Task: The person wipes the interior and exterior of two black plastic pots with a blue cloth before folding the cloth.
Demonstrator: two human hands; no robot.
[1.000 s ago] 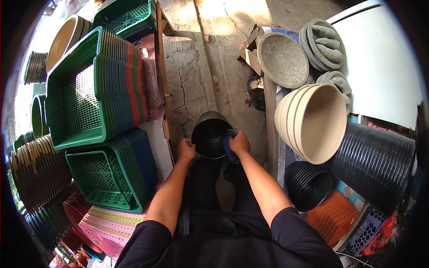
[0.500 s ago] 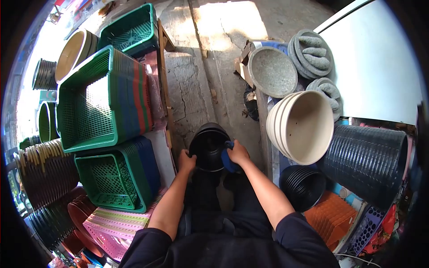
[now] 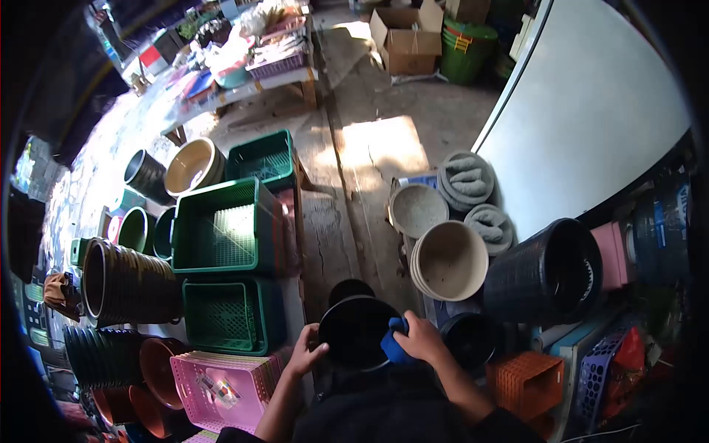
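Observation:
A round black plastic pot (image 3: pixel 357 332) is in front of my body, its wide mouth facing up toward me. My left hand (image 3: pixel 306 351) grips its rim on the left side, thumb over the edge. Bunched in my right hand (image 3: pixel 419 340) is a blue cloth (image 3: pixel 396 342), pressed at the right side of the rim. Just beyond the held pot, a second black pot (image 3: pixel 350 288) shows partly, overlapped by the nearer one.
Stacked green baskets (image 3: pixel 218 229) and pink baskets (image 3: pixel 214 387) line the left. To the right are cream pots (image 3: pixel 450 258), stone mortars (image 3: pixel 418 210), black pots (image 3: pixel 554 273) and orange baskets (image 3: pixel 526 380). A cardboard box (image 3: pixel 410 55) stands far ahead on the concrete floor.
The view has tilted up, showing more floor and a far table. The black pot has come up closer to my body, and a second black pot now shows beyond it.

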